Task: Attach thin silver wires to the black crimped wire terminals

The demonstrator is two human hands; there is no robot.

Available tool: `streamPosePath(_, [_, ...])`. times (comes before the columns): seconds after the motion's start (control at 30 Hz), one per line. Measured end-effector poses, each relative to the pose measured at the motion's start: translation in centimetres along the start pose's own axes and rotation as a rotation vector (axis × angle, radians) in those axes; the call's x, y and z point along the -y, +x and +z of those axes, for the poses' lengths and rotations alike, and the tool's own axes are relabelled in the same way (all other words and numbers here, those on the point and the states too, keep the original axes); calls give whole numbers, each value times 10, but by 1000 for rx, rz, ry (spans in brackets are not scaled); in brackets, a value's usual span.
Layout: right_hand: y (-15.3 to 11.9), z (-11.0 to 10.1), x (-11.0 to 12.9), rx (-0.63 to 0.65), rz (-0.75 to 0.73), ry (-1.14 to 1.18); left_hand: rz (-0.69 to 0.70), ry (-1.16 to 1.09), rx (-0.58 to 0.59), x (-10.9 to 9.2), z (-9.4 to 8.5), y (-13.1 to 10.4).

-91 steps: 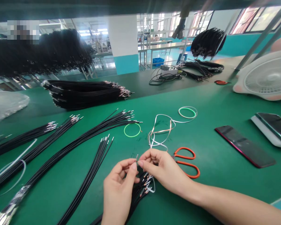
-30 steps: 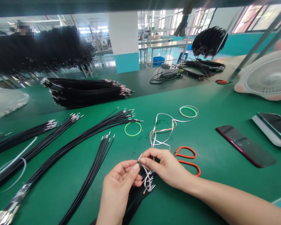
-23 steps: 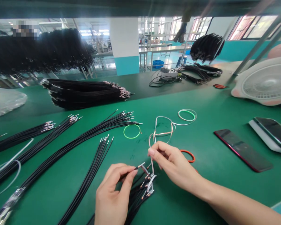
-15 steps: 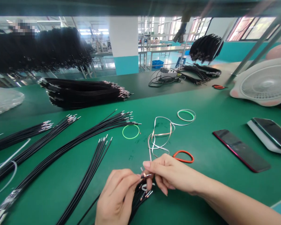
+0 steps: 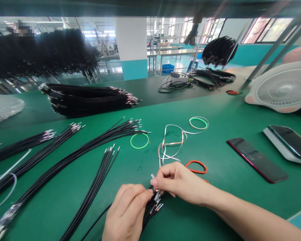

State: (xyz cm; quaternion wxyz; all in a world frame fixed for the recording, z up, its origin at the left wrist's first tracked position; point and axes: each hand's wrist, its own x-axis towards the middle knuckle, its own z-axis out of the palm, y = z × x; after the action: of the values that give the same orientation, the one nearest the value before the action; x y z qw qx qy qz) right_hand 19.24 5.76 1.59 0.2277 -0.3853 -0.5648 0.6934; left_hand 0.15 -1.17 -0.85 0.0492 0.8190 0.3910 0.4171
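Near the bottom centre, my left hand (image 5: pixel 126 212) is closed on a black cable close to its bare tip. My right hand (image 5: pixel 178 180) pinches a thin white strip (image 5: pixel 173 126) just right of the left fingertips. From that pinch the strip runs up into loose loops with a copper-coloured side. Below both hands lies a bundle of black cables (image 5: pixel 148 214) with copper and silver ends, partly covered by the left hand. A few black cables (image 5: pixel 95 184) fan out to the left.
More black cable bundles (image 5: pixel 65 159) cover the left side, with a thick coil (image 5: pixel 85 100) behind. A green ring (image 5: pixel 139 141), an orange loop (image 5: pixel 196 166), a phone (image 5: pixel 257 160), a second dark-topped device (image 5: pixel 291 142) and a white fan (image 5: pixel 283 88) are also on the table.
My right fingers have closed in and shifted slightly left, and a short white strip end now sticks up by the thumb. My left hand has hardly moved.
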Motion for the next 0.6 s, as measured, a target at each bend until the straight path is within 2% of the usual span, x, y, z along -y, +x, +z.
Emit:
streamPosePath(0.17, [1,0,-1,2,-75,26,49,69,5,-1,-1,-2])
streamPosePath(0.5, [1,-2,-5,30,-75,-7,10,142,70,-1,1,-5])
streamPosePath(0.6, [2,-2,-5,16,-60,-9,3,144,34,-2,4,-2])
